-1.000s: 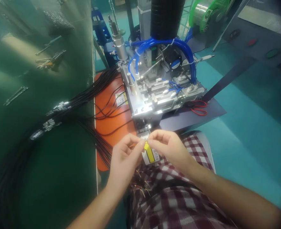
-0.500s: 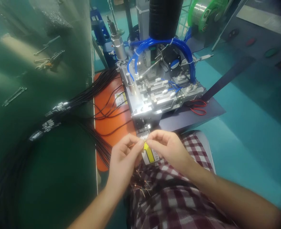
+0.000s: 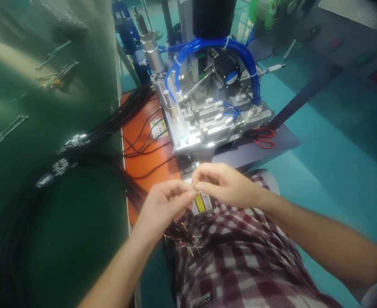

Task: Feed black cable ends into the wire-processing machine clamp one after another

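Observation:
My left hand [image 3: 164,207] and my right hand [image 3: 225,184] meet fingertip to fingertip in front of the machine, both closed in a pinch. A thin pale wire end [image 3: 199,192] shows between the fingertips; the rest of it is hidden by the fingers. Right under the hands is a white label with a yellow arrow [image 3: 200,204], partly covered. Below my left hand, a bunch of black cables ends in bare coloured wires [image 3: 185,239] over the plaid cloth on my lap.
A metal machine [image 3: 204,119] with blue air hoses [image 3: 219,45] stands ahead on an orange plate [image 3: 143,164]. Black cables [image 3: 121,113] with metal connectors [image 3: 62,166] lie across the green table [image 3: 79,239] at left. A red wire loop [image 3: 265,139] lies at right.
My view has shifted slightly, so the machine and table sit further up and left. My fingertips stay together; my right hand has turned flatter and covers the arrow's tip.

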The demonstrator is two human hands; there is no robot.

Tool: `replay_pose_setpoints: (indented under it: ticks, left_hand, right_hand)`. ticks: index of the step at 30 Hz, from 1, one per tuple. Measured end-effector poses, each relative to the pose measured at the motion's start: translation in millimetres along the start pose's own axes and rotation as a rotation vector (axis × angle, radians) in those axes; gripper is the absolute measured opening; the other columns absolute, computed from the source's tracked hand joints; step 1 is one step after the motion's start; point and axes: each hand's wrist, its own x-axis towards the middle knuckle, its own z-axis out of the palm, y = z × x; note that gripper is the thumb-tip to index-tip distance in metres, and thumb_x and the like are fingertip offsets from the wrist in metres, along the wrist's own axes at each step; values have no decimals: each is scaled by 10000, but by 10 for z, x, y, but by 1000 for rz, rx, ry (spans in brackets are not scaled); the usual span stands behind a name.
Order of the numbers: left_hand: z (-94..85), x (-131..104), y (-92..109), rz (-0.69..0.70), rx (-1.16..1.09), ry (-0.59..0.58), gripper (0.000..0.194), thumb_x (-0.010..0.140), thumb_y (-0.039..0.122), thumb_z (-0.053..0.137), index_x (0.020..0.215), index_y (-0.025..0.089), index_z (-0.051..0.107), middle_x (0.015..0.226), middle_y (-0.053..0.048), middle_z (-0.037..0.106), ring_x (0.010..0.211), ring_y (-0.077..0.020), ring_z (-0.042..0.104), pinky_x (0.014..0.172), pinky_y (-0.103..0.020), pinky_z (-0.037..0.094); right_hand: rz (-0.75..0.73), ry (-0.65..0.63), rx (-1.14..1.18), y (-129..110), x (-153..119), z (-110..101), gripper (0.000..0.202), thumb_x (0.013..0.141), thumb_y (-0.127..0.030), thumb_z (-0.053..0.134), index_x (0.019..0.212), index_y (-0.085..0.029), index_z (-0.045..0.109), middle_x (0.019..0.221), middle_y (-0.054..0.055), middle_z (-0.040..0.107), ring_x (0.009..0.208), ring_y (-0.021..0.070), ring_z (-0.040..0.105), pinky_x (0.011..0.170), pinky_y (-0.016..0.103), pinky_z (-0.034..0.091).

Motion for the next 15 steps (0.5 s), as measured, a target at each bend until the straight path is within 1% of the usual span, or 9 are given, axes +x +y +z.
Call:
replay_pose_setpoints:
  ticks: [2,5,7,10,12,15]
  left_hand:
    - [26,1,-16,9,-14,59,224,747,359,740,780,153,661,572,23,567,413,-26,394,377,-143,249]
    - [78,0,-11,21,-46,167,246,757,377,733,766,147,647,554,32,549,420,-16,384,388,-126,250]
    - [111,-1,7,21,-75,206,255,757,377,735,744,144,634,553,34,545,426,-14,396,397,-120,260]
    - [138,-5,26,32,-99,228,255,757,366,738,726,143,618,563,40,540,423,-7,393,401,-118,257]
    - [143,-7,24,46,-96,236,247,764,358,732,728,144,613,560,48,529,410,-1,369,398,-122,244]
    - [145,-11,5,68,-90,235,233,782,348,714,731,149,604,565,51,531,396,-1,362,400,-133,252]
  right_hand:
    - [7,71,7,11,8,35,83,840,-144,535,769,-170,570,639,-44,496,548,85,405,523,229,334]
    - [48,223,136,73,-7,88,76,863,-200,533,805,-166,570,711,-16,552,603,97,473,558,229,381]
    - [87,291,188,126,-37,122,104,873,-248,545,827,-164,586,712,-13,564,599,98,483,544,225,386]
    - [110,293,182,180,-86,182,145,859,-310,589,835,-169,615,653,-25,559,531,91,449,488,223,349]
    - [87,318,159,184,-99,229,150,843,-316,612,810,-170,619,670,-16,585,541,95,464,504,230,365]
    - [63,354,143,154,-86,289,134,840,-278,600,760,-170,594,704,-7,597,595,105,503,562,237,406]
